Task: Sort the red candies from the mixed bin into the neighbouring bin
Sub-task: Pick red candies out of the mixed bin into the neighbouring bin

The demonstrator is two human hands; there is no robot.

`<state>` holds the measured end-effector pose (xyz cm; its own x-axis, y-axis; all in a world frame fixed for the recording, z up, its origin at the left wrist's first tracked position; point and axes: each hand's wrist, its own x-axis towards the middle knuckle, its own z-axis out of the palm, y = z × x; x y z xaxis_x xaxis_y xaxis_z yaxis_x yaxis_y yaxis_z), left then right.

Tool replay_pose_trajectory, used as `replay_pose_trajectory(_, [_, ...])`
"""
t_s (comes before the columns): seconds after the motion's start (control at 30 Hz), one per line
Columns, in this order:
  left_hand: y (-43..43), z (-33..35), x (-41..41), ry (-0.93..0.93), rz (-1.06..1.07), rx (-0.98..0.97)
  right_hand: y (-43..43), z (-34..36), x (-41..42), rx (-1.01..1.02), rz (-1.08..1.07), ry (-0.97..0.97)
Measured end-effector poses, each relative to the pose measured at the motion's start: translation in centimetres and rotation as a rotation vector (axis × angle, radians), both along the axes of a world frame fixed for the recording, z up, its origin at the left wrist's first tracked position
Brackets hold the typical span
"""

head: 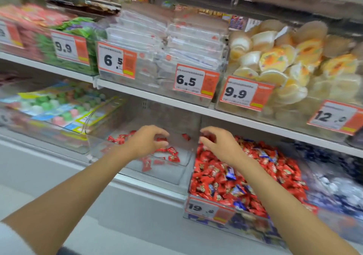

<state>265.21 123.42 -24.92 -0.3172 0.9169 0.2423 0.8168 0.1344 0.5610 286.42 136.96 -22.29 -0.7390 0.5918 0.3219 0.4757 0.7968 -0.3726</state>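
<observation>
- Left hand (146, 139) over the neighbouring bin (157, 174), fingers curled, thumb and fingertips apparently pinching one red candy (162, 139); blurred, so read as a pinch, not a certainty.
- Judged as the drop step: best to let go low over the bin floor and clear of the walls, so the wrapper lands among the loose red candies (172, 154) just below and right of the fingertips and does not bounce out.
- Another red piece (186, 136) further right, near the bin's back right corner and apart from both hands; airborne or lying there, cannot tell.
- Right hand (216, 144) at the clear wall dividing the two bins, fingers hooked downward, red showing under the fingertips; gripping a candy or merely hovering above the heap (216, 178), cannot tell.
- For the next pick: worth going for a red wrapper lying on top, away from the blue candies (229, 173), and pinching it by one end so that no blue neighbour comes along.
- Mixed bin (253, 227) right of and below that hand, heaped mostly with red and with blue scattered through, price label (208, 209) on its front; plenty of red remaining, so the sorting looks far from finished.
</observation>
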Motion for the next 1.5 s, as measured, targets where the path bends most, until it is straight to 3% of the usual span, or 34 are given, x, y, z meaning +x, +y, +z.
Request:
replay_pose_trajectory(0.13, [2.1,2.7,8.5,0.015,-0.138,0.157,0.7,-1.5,9.8,0.003,-0.124,0.019])
replay_pose_trajectory(0.23, [3.8,2.3,14.1,0.024,-0.241,0.144,1.4,-2.6,15.2,-0.039,-0.191,0.037])
replay_pose_trajectory(0.33, [6.0,-0.1,17.3,0.193,-0.285,0.011,2.3,-3.7,18.3,-0.073,-0.244,0.043])
replay_pose_trajectory(0.43, [7.6,-1.7,18.4,0.480,-0.182,-0.145,3.3,-3.8,19.5,-0.080,-0.271,0.030])
replay_pose_trajectory(0.5, [8.3,-1.7,18.5,0.540,-0.175,-0.157,3.9,-3.6,19.8,-0.127,-0.289,-0.004])
replay_pose_trajectory(0.7, [8.6,-1.4,18.2,0.359,-0.287,-0.184,4.5,-4.7,18.7,-0.228,-0.238,-0.274])
replay_pose_trajectory(0.87, [8.1,-0.8,17.6,0.198,-0.286,-0.032,5.1,-5.4,17.8,-0.255,-0.118,-0.106])
replay_pose_trajectory(1.1, [8.4,-0.2,16.6,0.113,-0.243,0.133,5.6,-1.6,18.8,-0.351,-0.072,0.168])
replay_pose_trajectory(1.27, [9.1,-0.7,16.8,0.177,-0.208,0.108,5.7,-1.1,19.5,-0.434,-0.099,0.225])
replay_pose_trajectory(1.4, [9.6,-0.9,17.0,0.343,-0.170,-0.097,5.3,-1.2,19.8,-0.410,-0.139,0.187])
replay_pose_trajectory(1.5, [9.8,-1.0,17.1,0.331,-0.152,-0.131,4.7,-1.5,19.5,-0.379,-0.164,0.172])
